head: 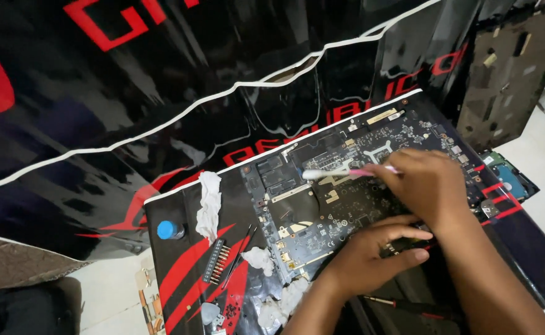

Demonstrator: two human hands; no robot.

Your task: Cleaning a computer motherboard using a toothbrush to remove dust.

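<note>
Head view: right hand fingers grip toothbrush, bristles on circuit board mid-tabletop. Left hand, fingers spread, empty, presses board's near edge. Step: brushing board; next stroke needs light pressure, steady hold.

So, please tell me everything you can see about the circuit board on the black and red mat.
The circuit board is dark blue-black, large and irregular in outline, densely set with small chips, metallic connectors and pale pads. It lies flat and bare on the black and red mat. The left hand presses on its near edge, fingers spread. The right hand holds a toothbrush with a pink handle, its white head on the board's upper middle.
</note>
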